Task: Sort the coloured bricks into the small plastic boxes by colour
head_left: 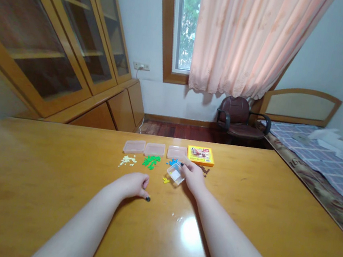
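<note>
Pinching a small clear plastic box (174, 174), its long axis slanting across the tabletop (239, 232), the right grip (193, 176) closes narrowly on its right end, just beside blue pieces (173, 162) and yellow pieces (166, 180); the farther left grip (131, 184) curls empty.

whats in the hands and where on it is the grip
The right hand has a small clear plastic box in its grip, held by the box's right side. The left hand shows nothing held.
</note>
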Available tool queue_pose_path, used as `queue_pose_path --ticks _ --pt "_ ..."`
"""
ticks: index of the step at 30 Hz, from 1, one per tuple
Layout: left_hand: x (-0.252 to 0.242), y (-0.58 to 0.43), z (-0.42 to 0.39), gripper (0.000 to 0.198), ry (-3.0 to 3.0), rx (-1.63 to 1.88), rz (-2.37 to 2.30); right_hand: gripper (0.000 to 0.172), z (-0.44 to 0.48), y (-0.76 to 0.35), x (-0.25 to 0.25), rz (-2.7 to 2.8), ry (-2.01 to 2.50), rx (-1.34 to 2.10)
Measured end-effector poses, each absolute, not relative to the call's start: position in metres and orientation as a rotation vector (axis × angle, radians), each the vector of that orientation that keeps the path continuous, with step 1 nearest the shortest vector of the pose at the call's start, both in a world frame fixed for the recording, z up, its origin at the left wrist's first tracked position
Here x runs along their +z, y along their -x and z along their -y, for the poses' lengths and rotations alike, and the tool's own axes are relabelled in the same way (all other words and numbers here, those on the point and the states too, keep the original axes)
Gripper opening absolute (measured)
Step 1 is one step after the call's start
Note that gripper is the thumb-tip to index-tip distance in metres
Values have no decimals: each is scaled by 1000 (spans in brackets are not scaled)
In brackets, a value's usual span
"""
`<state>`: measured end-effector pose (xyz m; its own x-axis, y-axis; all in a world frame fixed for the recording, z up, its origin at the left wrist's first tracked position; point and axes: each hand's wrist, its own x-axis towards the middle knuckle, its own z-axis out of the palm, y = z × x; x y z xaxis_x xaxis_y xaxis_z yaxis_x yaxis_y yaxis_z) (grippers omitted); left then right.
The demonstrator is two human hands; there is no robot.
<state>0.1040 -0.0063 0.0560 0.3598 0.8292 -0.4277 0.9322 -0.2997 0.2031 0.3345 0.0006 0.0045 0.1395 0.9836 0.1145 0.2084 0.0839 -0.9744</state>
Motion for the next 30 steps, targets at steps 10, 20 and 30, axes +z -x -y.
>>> queue_pose_path --ticks 10,20,30 --pt "52 -150 8 37 -2494 -167 -1530 30 3 -334 14 1336 1351 921" --pt "63 -153 16 23 -2548 23 -1369 29 2 -334 11 1271 1363 903" --pt "68 -147 17 17 -2557 65 -1357 29 3 -335 12 1269 1361 912"
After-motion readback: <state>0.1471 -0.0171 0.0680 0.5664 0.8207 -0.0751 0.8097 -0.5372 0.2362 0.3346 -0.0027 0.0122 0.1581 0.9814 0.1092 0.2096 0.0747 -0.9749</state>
